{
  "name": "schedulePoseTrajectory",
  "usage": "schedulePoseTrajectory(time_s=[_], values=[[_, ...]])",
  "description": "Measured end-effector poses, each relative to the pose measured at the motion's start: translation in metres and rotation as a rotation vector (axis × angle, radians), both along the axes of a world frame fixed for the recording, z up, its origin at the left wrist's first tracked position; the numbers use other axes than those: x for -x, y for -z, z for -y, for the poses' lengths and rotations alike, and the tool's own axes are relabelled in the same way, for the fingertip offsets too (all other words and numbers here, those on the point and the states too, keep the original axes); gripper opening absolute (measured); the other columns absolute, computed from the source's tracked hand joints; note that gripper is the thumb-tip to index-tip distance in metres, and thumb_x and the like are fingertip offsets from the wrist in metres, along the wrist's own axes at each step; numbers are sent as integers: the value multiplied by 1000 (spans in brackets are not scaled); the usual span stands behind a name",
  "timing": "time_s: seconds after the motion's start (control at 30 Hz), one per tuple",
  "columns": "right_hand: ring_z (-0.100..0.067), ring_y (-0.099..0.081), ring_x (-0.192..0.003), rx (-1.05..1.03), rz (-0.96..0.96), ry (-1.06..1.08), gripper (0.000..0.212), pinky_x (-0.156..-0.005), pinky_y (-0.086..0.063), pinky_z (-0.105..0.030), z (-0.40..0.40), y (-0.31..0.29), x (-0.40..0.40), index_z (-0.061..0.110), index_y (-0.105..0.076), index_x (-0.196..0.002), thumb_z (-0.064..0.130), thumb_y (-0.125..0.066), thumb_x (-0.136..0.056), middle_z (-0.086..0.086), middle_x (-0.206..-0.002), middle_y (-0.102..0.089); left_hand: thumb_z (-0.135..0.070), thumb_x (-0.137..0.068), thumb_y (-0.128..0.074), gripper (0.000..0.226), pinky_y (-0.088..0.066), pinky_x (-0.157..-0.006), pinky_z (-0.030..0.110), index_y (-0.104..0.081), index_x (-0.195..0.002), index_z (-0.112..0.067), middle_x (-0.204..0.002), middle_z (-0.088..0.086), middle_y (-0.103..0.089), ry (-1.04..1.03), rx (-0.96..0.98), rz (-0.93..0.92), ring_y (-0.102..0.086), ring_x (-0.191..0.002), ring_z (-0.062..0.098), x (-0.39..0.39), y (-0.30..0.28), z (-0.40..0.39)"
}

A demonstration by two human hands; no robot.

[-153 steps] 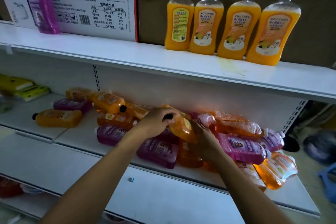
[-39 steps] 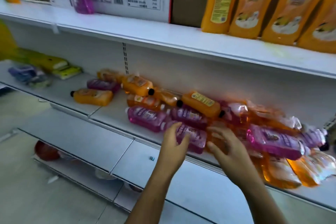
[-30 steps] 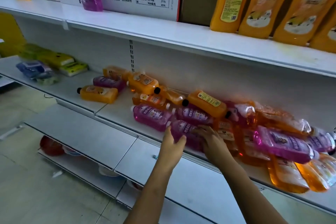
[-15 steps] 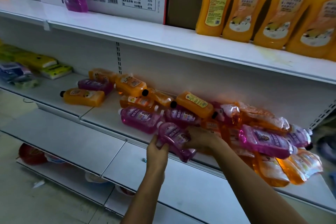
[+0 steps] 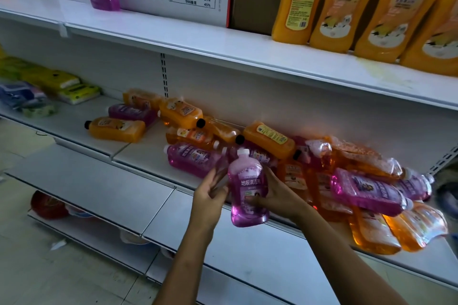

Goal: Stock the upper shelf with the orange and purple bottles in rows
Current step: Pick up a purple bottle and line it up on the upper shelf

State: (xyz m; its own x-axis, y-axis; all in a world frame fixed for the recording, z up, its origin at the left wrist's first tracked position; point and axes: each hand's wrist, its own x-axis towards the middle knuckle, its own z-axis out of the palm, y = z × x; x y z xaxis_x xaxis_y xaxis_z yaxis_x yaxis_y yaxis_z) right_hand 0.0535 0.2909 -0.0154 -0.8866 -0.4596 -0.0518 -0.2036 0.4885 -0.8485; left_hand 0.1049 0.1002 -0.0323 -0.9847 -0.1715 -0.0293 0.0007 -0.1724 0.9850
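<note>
Both hands grip a purple floor-cleaner bottle (image 5: pixel 248 190) full of purple liquid: left hand (image 5: pixel 210 193), right hand (image 5: pixel 277 195). It stands upright, white cap up, just before the middle shelf (image 5: pixel 138 153).

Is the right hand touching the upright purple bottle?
Touching. The head view shows the right hand wrapped round the side of the purple bottle, thumb lying across its label, with no gap between them.

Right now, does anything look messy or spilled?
Yes. A yellowish stain marks the upper shelf below the standing orange bottles, like a spill. Below, bottles lie in a jumbled pile.
</note>
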Motion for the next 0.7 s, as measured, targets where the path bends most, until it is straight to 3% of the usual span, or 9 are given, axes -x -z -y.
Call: schedulePoseTrajectory(time_s=[0.17,0.27,0.4,0.57,0.7], values=[[-6,-61,-120,264,32,99,82,-93,-56,-28,16,1,0,40,-31,-145,38,-81,-80,14,-129,-62,-41,-91,-66,65,-53,-97,28,-33,-145,-54,-142,-22,-50,221,139,-83,-52,-127,4,-11,-5,0],[-15,-63,-120,376,19,139,85,-91,-58,-35,35,-6,4,36,-34,-145,38,-83,-76,8,-127,-64,-40,-90,-68,77,-47,-107,37,-19,-147,-56,-148,-16,-42,217,259,-91,-49,-131,8,-11,-10,4],[-11,-62,-120,339,-43,105,83,-94,-57,-35,72,-24,9,38,-36,-144,47,-82,-75,8,-130,-61,-30,-88,-73,88,-50,-89,12,-12,-143,-60,-142,-22,-40,172,253,-117,-50,-125,1,-10,-21,28],[2,-62,-113,245,-201,57,46,-98,-54,-32,129,-55,14,57,-43,-130,57,-64,-89,24,-125,-61,-29,-81,-78,89,-53,-84,15,-20,-140,-64,-136,-19,-52,8,146,-160,-60,-116,1,-19,-40,78],[1,-60,-117,245,-198,-52,48,-101,-53,-34,179,-73,18,49,-43,-138,48,-62,-94,24,-129,-60,-30,-79,-82,86,-56,-89,24,-30,-141,-59,-134,-16,-58,-76,109,-198,-61,-118,4,-28,-54,128]])
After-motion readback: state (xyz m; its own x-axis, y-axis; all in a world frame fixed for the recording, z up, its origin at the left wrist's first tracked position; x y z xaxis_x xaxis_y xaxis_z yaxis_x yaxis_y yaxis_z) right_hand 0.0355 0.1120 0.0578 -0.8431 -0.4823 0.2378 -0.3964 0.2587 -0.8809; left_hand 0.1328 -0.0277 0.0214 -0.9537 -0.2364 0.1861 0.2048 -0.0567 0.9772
